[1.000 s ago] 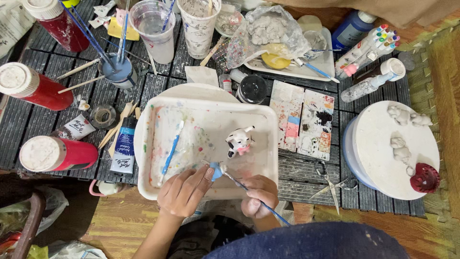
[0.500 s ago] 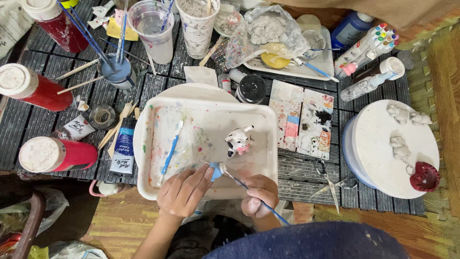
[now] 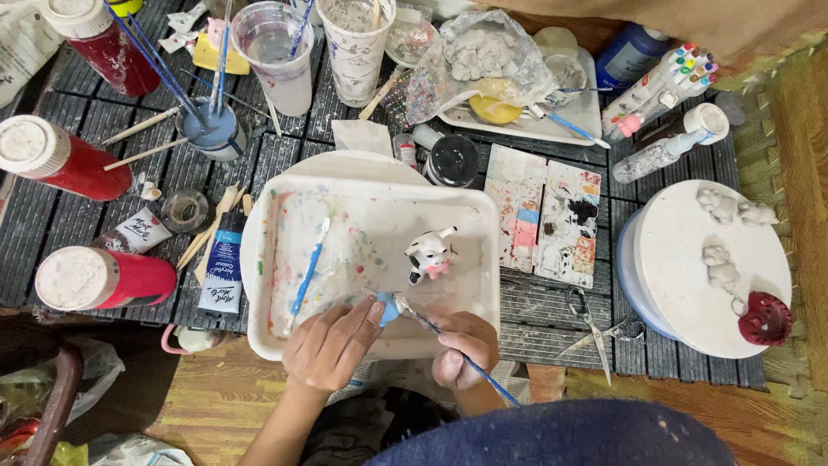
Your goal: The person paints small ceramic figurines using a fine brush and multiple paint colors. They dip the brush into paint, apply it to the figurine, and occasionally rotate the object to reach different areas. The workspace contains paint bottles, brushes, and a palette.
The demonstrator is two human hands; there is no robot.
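So we're looking down at the dark slatted bench [image 3: 285, 155], packed with paint bottles, water cups and brushes. Dead centre is the white tray [image 3: 483, 259], smeared with old paint. On it stands a little cow figurine [image 3: 429, 255], looking already painted white with black patches and a pink snout, so that one seems finished. Off to the right, the round white board [image 3: 673, 276] carries several plain pale clay pieces that look unpainted, plus one dark red one, so plenty seems left to do.

Our left hand [image 3: 332, 345] is pinched narrow around a small blue piece [image 3: 386, 305] at the tray's near edge. Our right hand [image 3: 461, 349] is closed around a thin blue paintbrush [image 3: 448, 345], its tip touching that piece. We'd say the blue coat's mid-way. A spare blue brush [image 3: 308, 274] lies on the tray's left.
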